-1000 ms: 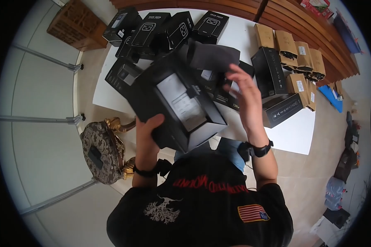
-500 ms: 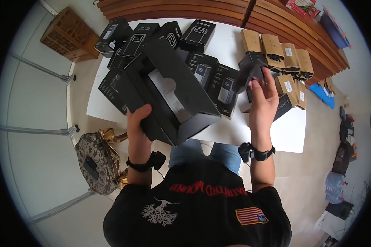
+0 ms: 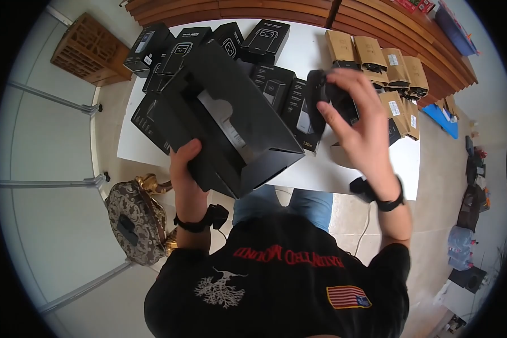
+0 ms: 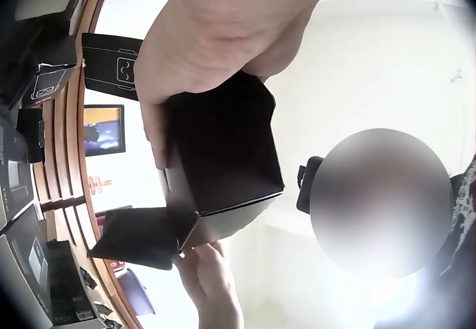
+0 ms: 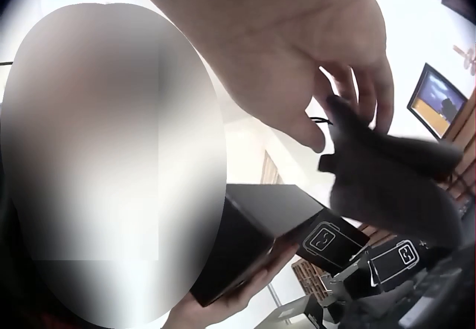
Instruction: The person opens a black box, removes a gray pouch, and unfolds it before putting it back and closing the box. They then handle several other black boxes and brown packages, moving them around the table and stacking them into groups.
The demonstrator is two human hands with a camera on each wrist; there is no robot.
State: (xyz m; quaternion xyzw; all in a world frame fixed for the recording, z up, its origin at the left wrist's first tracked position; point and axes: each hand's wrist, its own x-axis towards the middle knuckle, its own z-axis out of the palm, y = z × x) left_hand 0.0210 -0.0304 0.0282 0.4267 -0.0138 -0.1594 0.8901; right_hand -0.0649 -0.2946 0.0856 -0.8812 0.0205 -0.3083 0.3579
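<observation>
White tabletop (image 3: 307,45) spreads below both hands, its surface showing along the near edge, at the near right corner, and at the far edge between cartons and packets. Over the near edge, left of the middle, the left hand (image 3: 188,177) grips one open, black cardboard box (image 3: 250,115), thumb laid on its wall; the box is tilted, one long notched flap raised, a pale printed surface inside. To its right, the right hand (image 3: 363,112) pinches one dark grey, curved, soft-looking piece (image 3: 316,107) between thumb and fingers, above the tabletop and apart from the box. Beyond them, two black boxes with device pictures (image 3: 304,115) lie near the tabletop's middle. Four black rectangular cartons (image 3: 267,42) line up toward the far left corner, others partly hidden beneath. At least six brown paper packets (image 3: 370,53) sit by the right edge, four farther back and two nearer. Past the far edge run reddish-brown wooden slats (image 3: 236,11); one brown patterned chair (image 3: 121,200) stands off the near left corner. Only the right wrist view shows the left hand's fingers along the box's underside; both wrist views catch one dark-framed picture (image 5: 437,100), outside the head view.
</observation>
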